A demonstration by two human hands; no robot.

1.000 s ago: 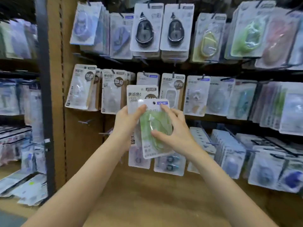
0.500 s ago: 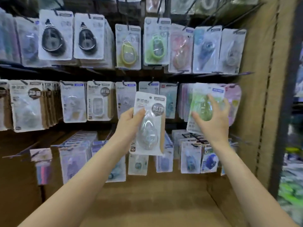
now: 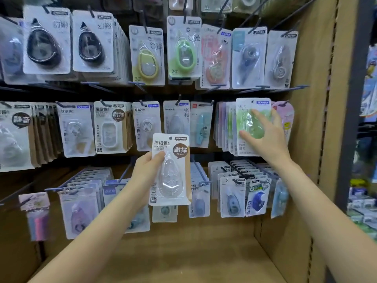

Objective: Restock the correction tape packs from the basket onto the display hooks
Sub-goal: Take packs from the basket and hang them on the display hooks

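Note:
My left hand (image 3: 146,172) grips a clear correction tape pack (image 3: 170,170) with a brown round label, held upright in front of the middle rows. My right hand (image 3: 263,133) presses on a green correction tape pack (image 3: 247,119) at the front of a hanging stack in the middle row, far right. Thumb and fingers spread over its blister. Whether the pack sits on its hook I cannot tell. No basket is in view.
Three rows of hooks (image 3: 140,86) carry many carded tape packs. A brown pegboard side wall (image 3: 310,139) stands just right of the green pack. A brown shelf floor (image 3: 183,252) lies below. Another rack with goods (image 3: 365,211) shows at the far right.
The view swung right along the display. My right hand took the green pack off the clear one and carried it to the far-right stack; my left hand kept the clear pack.

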